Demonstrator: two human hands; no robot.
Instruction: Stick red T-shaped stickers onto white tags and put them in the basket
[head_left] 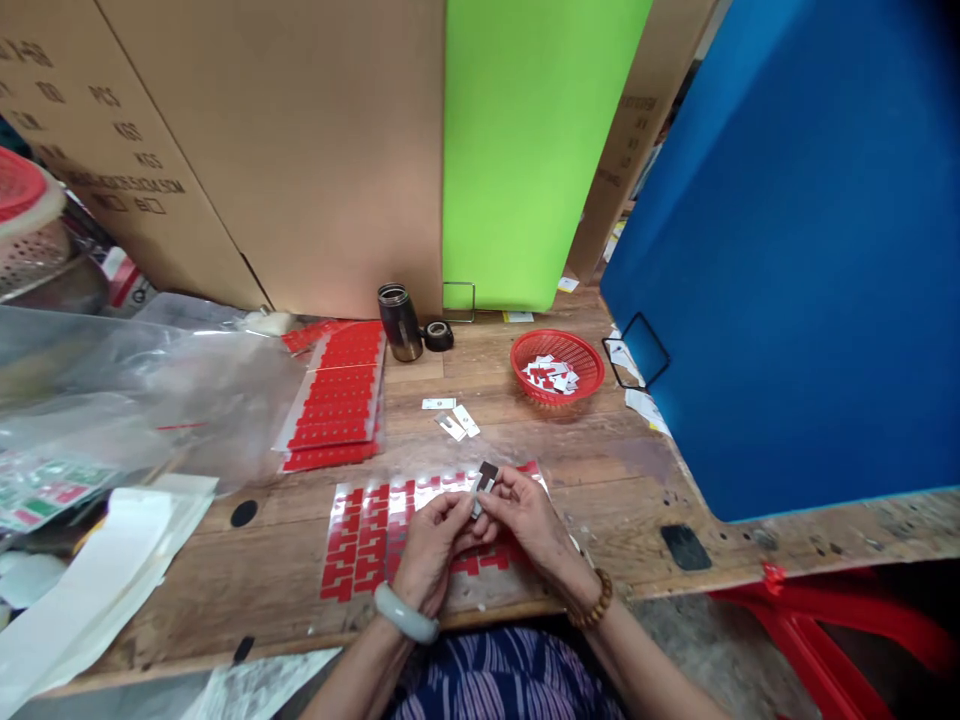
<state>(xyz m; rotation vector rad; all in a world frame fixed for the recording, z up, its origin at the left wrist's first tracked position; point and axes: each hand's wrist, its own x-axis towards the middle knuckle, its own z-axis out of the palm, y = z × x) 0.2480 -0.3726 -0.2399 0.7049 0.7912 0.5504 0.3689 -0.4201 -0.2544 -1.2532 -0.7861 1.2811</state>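
Note:
Both hands meet over a clear sheet of red stickers (354, 545) near the table's front edge. My left hand (439, 540), with a pale bangle at the wrist, pinches the lower left side of a small white card (481, 492). My right hand (529, 515), with a beaded bracelet, grips the same card from the right, where a dark piece (487, 470) shows at its top. Beyond the hands lie several small white cards (465, 420). A red basket (559, 345) farther back holds white and red pieces.
A stack of red sticker sheets (337, 385) lies at the left rear, beside an open dark bottle (400, 322) and its lid (439, 335). Cardboard (300, 150), a green panel (525, 150) and a blue panel (810, 280) stand behind. Plastic bags (217, 400) cover the left.

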